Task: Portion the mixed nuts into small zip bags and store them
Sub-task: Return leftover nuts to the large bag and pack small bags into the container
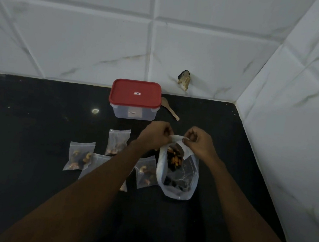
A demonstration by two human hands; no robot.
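Head view. Filled zip bags (79, 156) lie on the worktop (34, 126) at 9 o'clock of the nut bag (179, 182). Left grip (156, 135) and right grip (198, 143) each pinch the nut bag's mouth. Its film is probably soft, light and slippery, so it is best held at the rim. Lidded container (135, 99) stands at 12 o'clock.
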